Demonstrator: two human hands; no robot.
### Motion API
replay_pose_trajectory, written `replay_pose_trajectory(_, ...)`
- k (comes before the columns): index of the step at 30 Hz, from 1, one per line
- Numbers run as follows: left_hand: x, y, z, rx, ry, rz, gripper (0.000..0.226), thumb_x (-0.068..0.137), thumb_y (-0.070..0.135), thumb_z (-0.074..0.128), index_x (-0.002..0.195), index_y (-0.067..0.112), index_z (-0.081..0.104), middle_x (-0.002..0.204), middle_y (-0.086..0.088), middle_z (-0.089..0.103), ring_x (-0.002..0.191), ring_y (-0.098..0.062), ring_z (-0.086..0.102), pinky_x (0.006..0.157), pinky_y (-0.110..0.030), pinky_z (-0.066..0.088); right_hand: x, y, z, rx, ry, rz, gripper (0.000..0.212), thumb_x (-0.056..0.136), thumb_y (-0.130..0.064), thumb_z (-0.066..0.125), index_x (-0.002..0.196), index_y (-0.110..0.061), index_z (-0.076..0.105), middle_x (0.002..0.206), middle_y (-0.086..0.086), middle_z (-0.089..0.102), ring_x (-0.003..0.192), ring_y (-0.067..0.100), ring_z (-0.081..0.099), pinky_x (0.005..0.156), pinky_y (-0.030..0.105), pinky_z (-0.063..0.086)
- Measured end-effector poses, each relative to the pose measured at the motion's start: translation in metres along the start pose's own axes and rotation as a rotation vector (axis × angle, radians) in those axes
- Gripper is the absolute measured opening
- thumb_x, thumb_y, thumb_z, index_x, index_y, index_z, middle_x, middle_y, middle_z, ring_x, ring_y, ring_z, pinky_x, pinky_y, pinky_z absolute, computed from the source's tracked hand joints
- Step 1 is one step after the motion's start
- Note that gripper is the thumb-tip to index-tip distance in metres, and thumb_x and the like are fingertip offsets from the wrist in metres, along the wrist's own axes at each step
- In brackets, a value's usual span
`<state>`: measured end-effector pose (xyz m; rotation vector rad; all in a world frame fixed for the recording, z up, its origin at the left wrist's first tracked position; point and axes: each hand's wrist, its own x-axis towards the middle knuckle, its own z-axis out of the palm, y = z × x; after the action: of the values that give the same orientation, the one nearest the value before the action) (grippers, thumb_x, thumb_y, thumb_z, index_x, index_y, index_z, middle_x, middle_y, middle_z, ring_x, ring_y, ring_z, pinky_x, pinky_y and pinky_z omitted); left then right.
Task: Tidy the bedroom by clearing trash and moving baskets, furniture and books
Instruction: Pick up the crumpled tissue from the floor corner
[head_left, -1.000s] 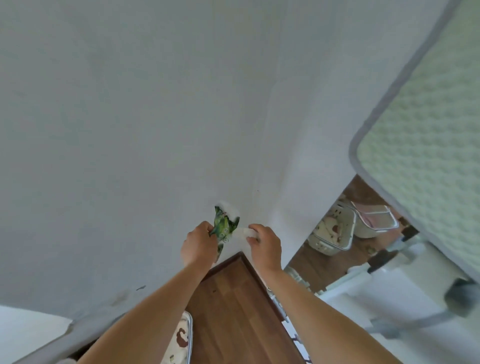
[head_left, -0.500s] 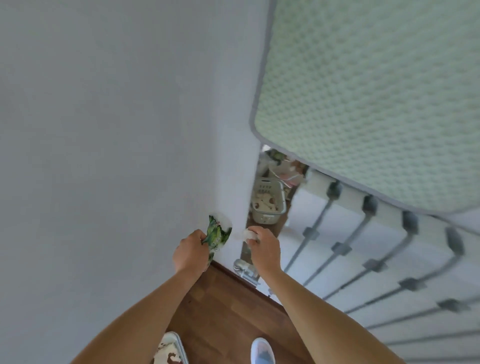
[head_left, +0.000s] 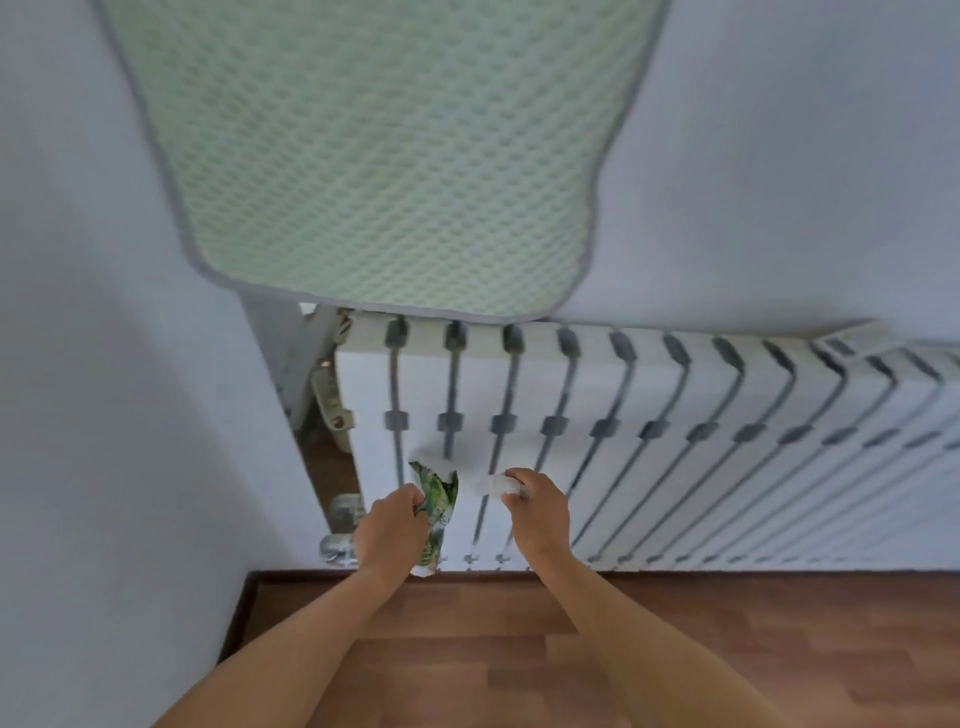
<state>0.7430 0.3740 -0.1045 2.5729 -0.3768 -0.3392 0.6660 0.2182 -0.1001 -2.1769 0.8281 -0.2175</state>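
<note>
Left hand (head_left: 390, 530): fingers curled around green-printed wrapper (head_left: 437, 506). Right hand (head_left: 535, 506): fingers pinching crumpled white wad (head_left: 497, 485). Both in front of white radiator (head_left: 675, 467), above wood floor (head_left: 519, 649).

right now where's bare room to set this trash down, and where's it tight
Free: the brown wood-plank floor, bare from the white slatted panel back toward you, either side of your arms. Crowded: the narrow gap between the pale grey wall and the panel's left end, holding a cream basket and clear plastic items.
</note>
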Motion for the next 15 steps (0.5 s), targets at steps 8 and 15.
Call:
replay_pose_trajectory(8, -0.027, 0.127, 0.072, -0.009, -0.115, 0.248, 0.015, 0.084, 0.01, 0.046, 0.088, 0.018, 0.058, 0.066, 0.011, 0.046, 0.065, -0.014, 0.045, 0.051, -0.021, 0.03, -0.026, 0.098, -0.121, 0.025, 0.219, 0.17, 0.03, 0.095, -0.013, 0.052, 0.123, -0.014, 0.062, 0.122, 0.005, 0.061, 0.11, 0.02, 0.056, 0.083, 0.021, 0.039)
replay_pose_trajectory(15, -0.076, 0.261, 0.137, -0.034, -0.213, 0.418, 0.013, 0.083, 0.014, 0.049, 0.087, 0.022, 0.059, 0.074, 0.009, 0.054, 0.072, -0.017, 0.051, 0.052, -0.024, 0.032, -0.062, 0.192, -0.241, 0.042, 0.392, 0.265, 0.03, 0.094, -0.013, 0.054, 0.122, -0.012, 0.062, 0.12, 0.004, 0.062, 0.113, 0.021, 0.055, 0.086, 0.023, 0.038)
